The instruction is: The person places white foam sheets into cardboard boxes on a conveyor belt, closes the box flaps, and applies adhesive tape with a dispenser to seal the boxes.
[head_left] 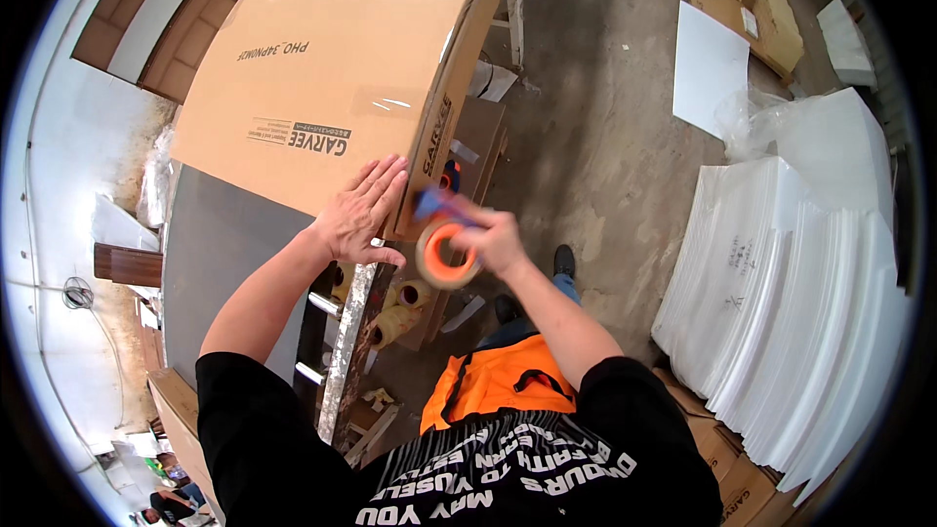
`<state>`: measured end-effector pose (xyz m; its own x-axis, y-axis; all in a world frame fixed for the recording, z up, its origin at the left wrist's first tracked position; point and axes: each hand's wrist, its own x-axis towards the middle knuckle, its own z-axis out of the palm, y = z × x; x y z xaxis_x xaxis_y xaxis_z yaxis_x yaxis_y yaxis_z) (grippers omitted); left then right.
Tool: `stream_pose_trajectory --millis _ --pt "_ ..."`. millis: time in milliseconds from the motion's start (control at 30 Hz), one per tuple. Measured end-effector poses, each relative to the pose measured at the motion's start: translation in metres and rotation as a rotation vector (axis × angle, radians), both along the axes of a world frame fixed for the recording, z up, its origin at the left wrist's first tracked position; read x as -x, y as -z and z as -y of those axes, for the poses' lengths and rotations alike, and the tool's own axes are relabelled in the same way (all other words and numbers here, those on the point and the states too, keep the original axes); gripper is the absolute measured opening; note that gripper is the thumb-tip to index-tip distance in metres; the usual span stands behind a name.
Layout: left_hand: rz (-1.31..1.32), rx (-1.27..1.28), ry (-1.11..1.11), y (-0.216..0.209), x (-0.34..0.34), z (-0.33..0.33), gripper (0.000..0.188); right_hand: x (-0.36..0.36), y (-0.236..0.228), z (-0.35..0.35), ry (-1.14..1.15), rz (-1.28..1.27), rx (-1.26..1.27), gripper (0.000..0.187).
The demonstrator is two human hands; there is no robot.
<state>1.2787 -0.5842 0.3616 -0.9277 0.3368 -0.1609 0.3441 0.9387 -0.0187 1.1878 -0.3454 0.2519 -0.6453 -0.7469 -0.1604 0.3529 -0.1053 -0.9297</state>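
A large flat brown cardboard box (327, 49) lies on a grey-topped work table (229, 244). My left hand (361, 210) rests on the box's near right corner, its fingers stretched out and the thumb apart. Just right of that corner, my right hand (493, 242) grips a blue tape dispenser (439, 205). An orange-cored roll of tape (449, 254) sits on the dispenser. The dispenser's front end is blurred and lies close to the box's side; I cannot tell whether it touches. A shiny strip of clear tape (390, 101) shows on the box top.
At the right stand tall stacks of white foam sheets (742, 273) above brown cartons (717, 449). Several yellowish rolls (395, 322) lie under the table's metal edge (349, 351). A white sheet (710, 68) and flattened cardboard (727, 5) lie on the floor. Another person (171, 507) is far off, lower left.
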Motion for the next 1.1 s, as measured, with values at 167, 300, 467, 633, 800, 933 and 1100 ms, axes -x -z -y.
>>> stream_pose_trajectory --millis 167,300,467,633,800,933,1100 --pt "-0.004 -0.006 -0.064 0.001 -0.005 -0.004 0.117 -0.126 0.025 0.011 -0.024 -0.392 -0.096 0.059" --pt "-0.082 -0.040 -0.056 0.006 -0.005 -0.005 0.112 -0.103 -0.026 0.086 -0.256 -0.455 -0.374 0.051" --pt "-0.071 -0.056 -0.081 0.010 -0.013 -0.002 0.110 -0.108 0.003 0.040 -0.571 -0.357 -0.354 0.060" --pt "-0.060 -0.076 -0.097 0.008 -0.013 -0.008 0.106 -0.015 0.034 -0.025 0.094 0.180 -0.007 0.065" --pt "-0.034 -0.066 -0.110 0.003 -0.009 -0.011 0.104 -0.047 0.040 -0.002 -0.062 0.058 -0.027 0.064" --pt "-0.094 -0.078 -0.091 0.006 -0.017 -0.009 0.103 -0.130 0.022 0.006 -0.300 -0.066 -0.274 0.059" --pt "-0.064 -0.086 -0.107 0.003 -0.018 -0.012 0.099 -0.119 -0.023 0.112 -0.541 -0.584 -0.522 0.036"
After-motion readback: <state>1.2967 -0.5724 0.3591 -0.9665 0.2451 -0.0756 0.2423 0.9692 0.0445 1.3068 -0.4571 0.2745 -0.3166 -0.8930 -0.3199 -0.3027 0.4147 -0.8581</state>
